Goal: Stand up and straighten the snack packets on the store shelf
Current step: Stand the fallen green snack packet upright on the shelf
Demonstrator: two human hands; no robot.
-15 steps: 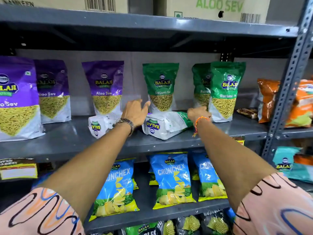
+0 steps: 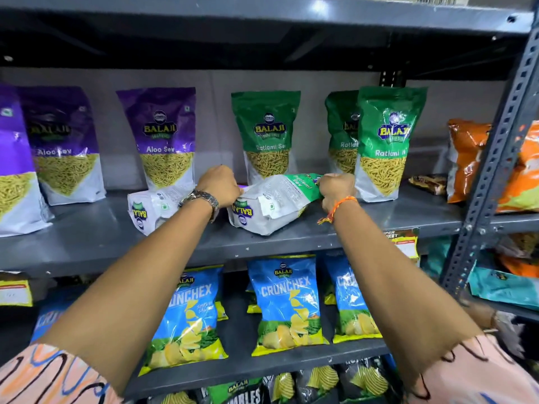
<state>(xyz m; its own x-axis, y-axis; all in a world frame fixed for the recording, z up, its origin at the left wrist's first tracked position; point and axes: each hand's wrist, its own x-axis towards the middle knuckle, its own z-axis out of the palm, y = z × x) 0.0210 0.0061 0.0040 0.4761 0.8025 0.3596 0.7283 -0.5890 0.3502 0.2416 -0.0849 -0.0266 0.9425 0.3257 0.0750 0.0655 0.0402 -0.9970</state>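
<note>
Both hands are closed on fallen packets lying flat on the grey middle shelf (image 2: 87, 237). Her right hand (image 2: 335, 192) is clamped on the green top end of the fallen Ratlami Sev packet (image 2: 271, 205), whose long axis runs from its white base at the shelf's front edge back and rightward to that gripped end. Her left hand (image 2: 220, 185) is fisted between this packet and the fallen Aloo Sev packet (image 2: 151, 209) on its left; it appears to pinch that packet's purple top, though fingers hide the contact. Upright packets stand just behind. Raising each gripped top should pivot the packets onto their bases.
</note>
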